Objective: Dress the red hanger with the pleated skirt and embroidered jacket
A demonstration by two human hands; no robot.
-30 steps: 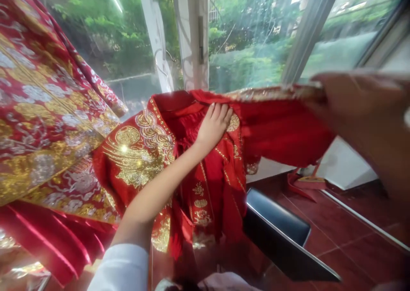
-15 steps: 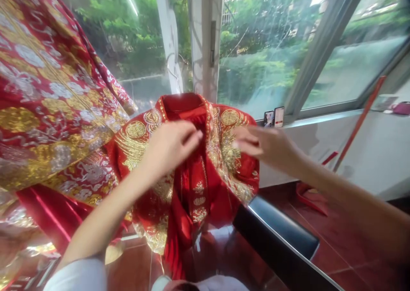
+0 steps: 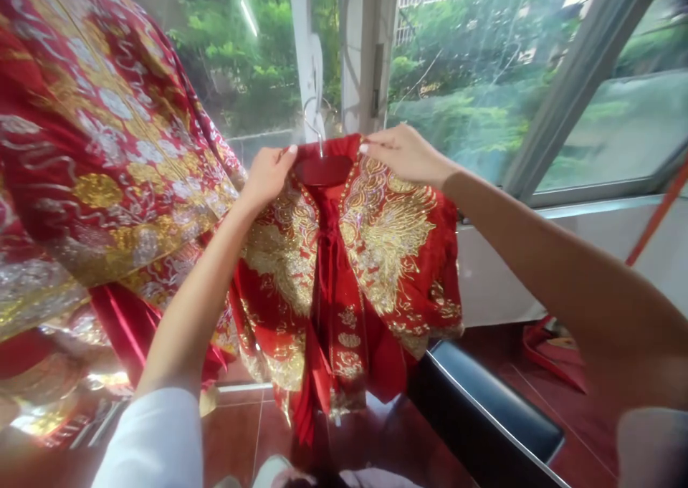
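Note:
In front of me a red jacket (image 3: 387, 259) with gold embroidery hangs from a hanger (image 3: 312, 119), whose metal hook rises out of the collar. My left hand (image 3: 269, 176) pinches the jacket near the collar on the left. On the other side, my right hand (image 3: 400, 155) grips the collar edge, thumb and fingers closed on the cloth. The jacket's front hangs apart, and red cloth with embroidered motifs and thin ties shows between the two sides.
Another red garment (image 3: 107, 137), covered in gold and silver embroidery, hangs close on the left. A black padded piece with a metal edge (image 3: 499, 395) stands at lower right. Behind are window frames (image 3: 585, 79) and a white wall (image 3: 499, 280). A red pole (image 3: 658, 212) leans at right.
Both hands have moved up from the jacket's chest to its collar and closed on the cloth there. The view has shifted, and the phones on the sill no longer show.

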